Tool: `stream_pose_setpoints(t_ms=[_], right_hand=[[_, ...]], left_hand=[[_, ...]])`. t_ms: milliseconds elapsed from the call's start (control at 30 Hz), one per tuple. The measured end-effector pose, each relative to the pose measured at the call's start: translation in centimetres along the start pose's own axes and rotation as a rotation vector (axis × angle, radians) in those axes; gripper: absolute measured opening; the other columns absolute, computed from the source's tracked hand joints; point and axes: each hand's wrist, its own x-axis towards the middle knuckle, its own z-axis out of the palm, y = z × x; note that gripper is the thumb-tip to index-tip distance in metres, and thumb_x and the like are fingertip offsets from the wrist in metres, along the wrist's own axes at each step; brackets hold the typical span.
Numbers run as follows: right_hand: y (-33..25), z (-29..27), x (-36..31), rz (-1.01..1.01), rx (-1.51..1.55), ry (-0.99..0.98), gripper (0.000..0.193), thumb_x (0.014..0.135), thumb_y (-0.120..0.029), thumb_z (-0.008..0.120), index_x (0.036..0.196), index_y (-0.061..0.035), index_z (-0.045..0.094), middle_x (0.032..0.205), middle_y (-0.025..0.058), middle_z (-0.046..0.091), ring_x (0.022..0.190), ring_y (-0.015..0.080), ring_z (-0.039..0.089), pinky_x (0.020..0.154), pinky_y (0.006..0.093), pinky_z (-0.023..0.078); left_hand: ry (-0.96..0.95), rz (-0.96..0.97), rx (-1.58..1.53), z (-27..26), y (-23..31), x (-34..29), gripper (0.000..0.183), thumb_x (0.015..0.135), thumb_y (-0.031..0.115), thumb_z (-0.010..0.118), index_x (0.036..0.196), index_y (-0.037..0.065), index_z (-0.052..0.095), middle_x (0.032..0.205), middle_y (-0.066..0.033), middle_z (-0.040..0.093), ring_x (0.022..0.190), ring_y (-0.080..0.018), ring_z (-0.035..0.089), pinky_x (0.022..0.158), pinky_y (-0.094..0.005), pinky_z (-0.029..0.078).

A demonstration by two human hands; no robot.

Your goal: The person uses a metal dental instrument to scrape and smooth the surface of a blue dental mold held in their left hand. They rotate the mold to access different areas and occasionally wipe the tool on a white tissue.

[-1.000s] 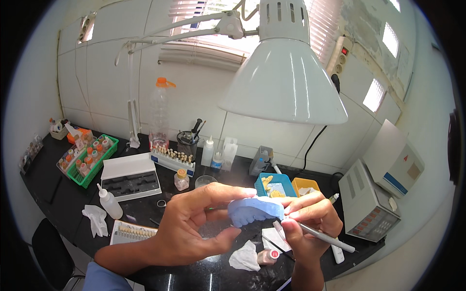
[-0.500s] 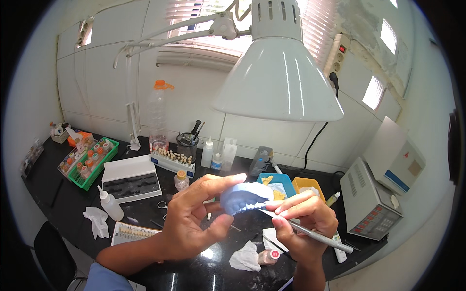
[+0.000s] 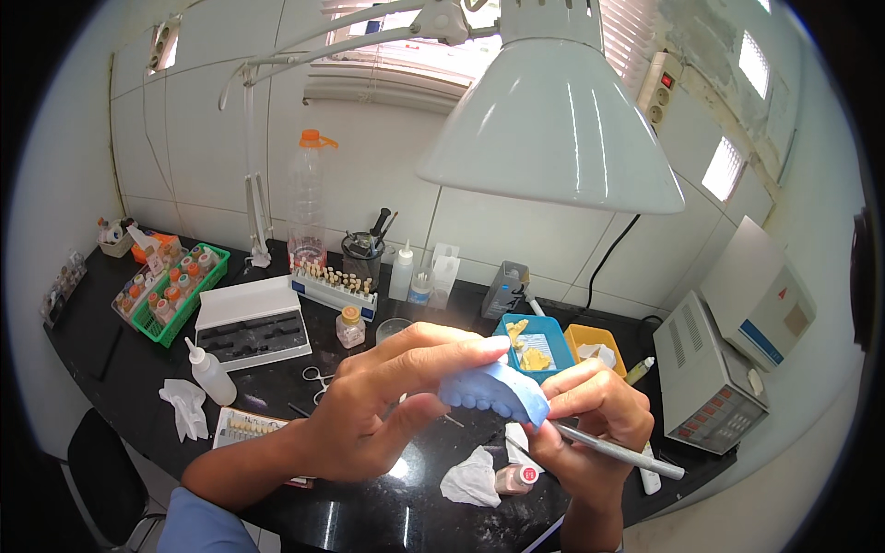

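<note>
A blue dental cast (image 3: pixel 489 392) with a row of moulded teeth is raised above the bench. My left hand (image 3: pixel 373 401) grips its left end between thumb and fingers, teeth tilted down and toward me. At the cast's right end is my right hand (image 3: pixel 597 419), closed around a slim knife with a round metal handle (image 3: pixel 631 453). Its handle sticks out to the lower right; the blade is hidden behind the fingers and the cast. My right fingertips touch the cast's right edge.
Below the hands lie a crumpled tissue (image 3: pixel 471 477) and a small pink bottle (image 3: pixel 516 478). Behind stand a blue tray (image 3: pixel 551 326), a yellow tray (image 3: pixel 608 343) and a shade guide (image 3: pixel 334 290). A white lamp (image 3: pixel 553 138) hangs overhead; a furnace-like machine (image 3: pixel 705 369) stands right.
My left hand has turned the cast so its tooth row shows more from the front and its right end dips. The knife's blade, visible before, is now hidden. The view has shifted slightly.
</note>
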Motion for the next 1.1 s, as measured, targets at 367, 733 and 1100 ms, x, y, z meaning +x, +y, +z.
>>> stream_pose_setpoints(t_ms=[367,733,1100], right_hand=[[0.13,-0.02,0.04,0.002,-0.033,-0.047,0.02,0.068,0.005,0.078,0.081,-0.0042,0.066,0.082,0.0097,0.071,0.073,0.0174,0.069,0.066,0.0283,0.053],[0.62,-0.21,0.31,0.003,-0.039,-0.059,0.02,0.066,0.003,0.08,0.077,-0.0054,0.066,0.078,0.0071,0.07,0.07,0.0144,0.069,0.063,0.0264,0.052],[0.7,-0.13,0.25,0.031,-0.019,-0.044,0.017,0.068,0.002,0.08,0.076,-0.0047,0.066,0.077,0.0064,0.07,0.067,0.0123,0.068,0.06,0.0247,0.051]], left_hand=[[0.011,0.053,0.049,0.27,0.08,0.37,0.044,0.104,0.033,0.049,0.129,-0.002,0.059,0.121,-0.0228,0.064,0.112,-0.031,0.064,0.095,-0.0418,0.053],[-0.016,0.036,0.109,0.28,0.44,0.41,0.046,0.105,0.036,0.048,0.125,-0.003,0.063,0.119,-0.0226,0.066,0.108,-0.0316,0.066,0.093,-0.0414,0.054],[-0.015,-0.013,0.031,0.22,0.26,0.46,0.043,0.104,0.034,0.05,0.126,-0.001,0.064,0.119,-0.0204,0.067,0.111,-0.0303,0.065,0.098,-0.0429,0.051]])
